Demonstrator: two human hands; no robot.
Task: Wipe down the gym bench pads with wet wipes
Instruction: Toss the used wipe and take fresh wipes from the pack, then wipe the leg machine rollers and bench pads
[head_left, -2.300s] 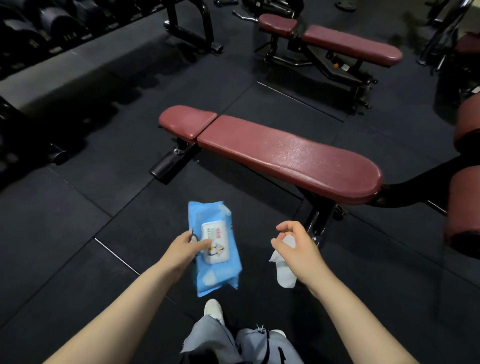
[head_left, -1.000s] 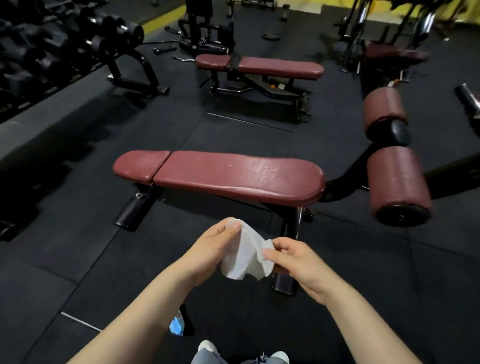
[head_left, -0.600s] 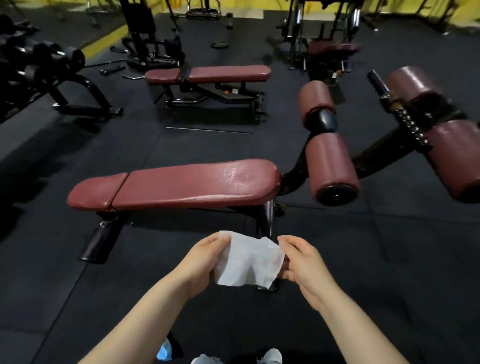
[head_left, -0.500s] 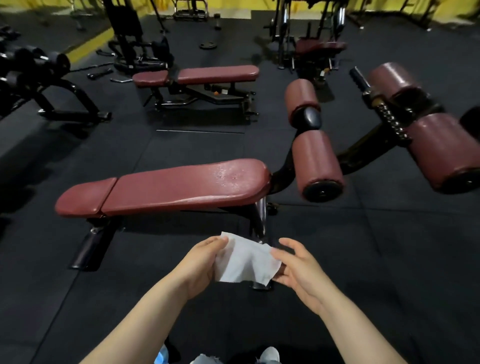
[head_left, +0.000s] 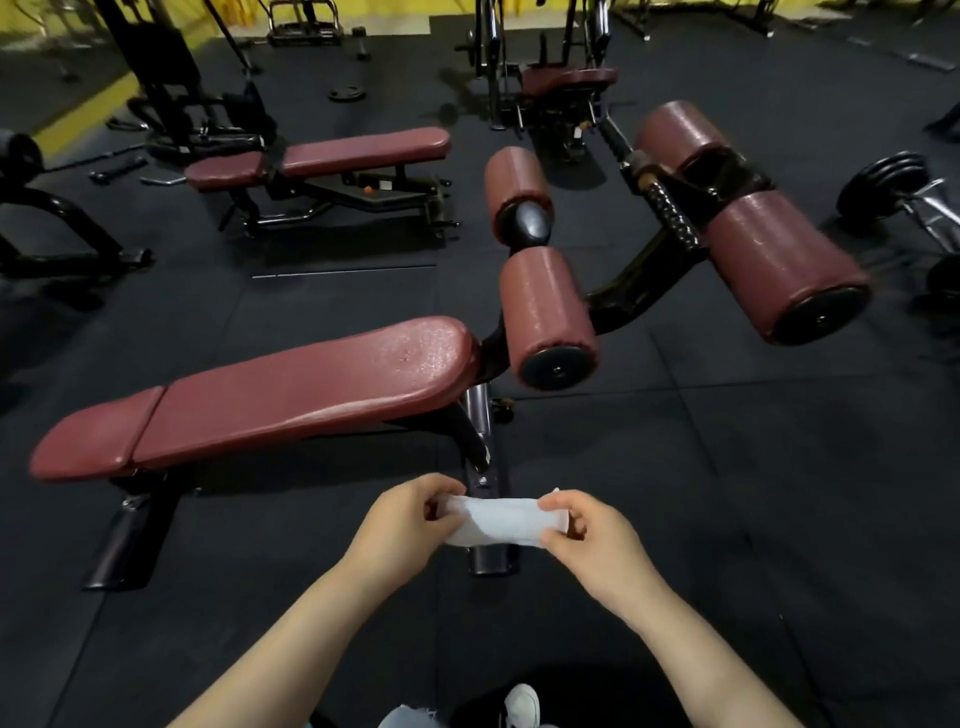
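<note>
White, thin and limp, the wet wipe is held taut in the lower centre of the frame, folded into a narrow band between the two hands. One end is pinched by the left hand, fingers curled round it, and the other end is pinched by the right hand between thumb and fingertips. No pad is touched yet; the wipe hangs in the air above the black floor, just below the near bench's steel post.

The fold looks to be the step in hand, and it is best finished flat (a bunched wipe cleans only in streaks), with one broad face left free to be pressed on the vinyl.

Dark red and glossy, the long bench pad stretches across the middle left of the frame, rounded at its right end, where the surface is seen to be speckled and faintly sheened. A shorter seat pad is joined at its left end, a seam between them; that seam is likely to need a slower pass. To the right, cylindrical roller pads in the same red covering are carried on a black frame, capped in black. A second bench stands in the upper left, well apart.
</note>
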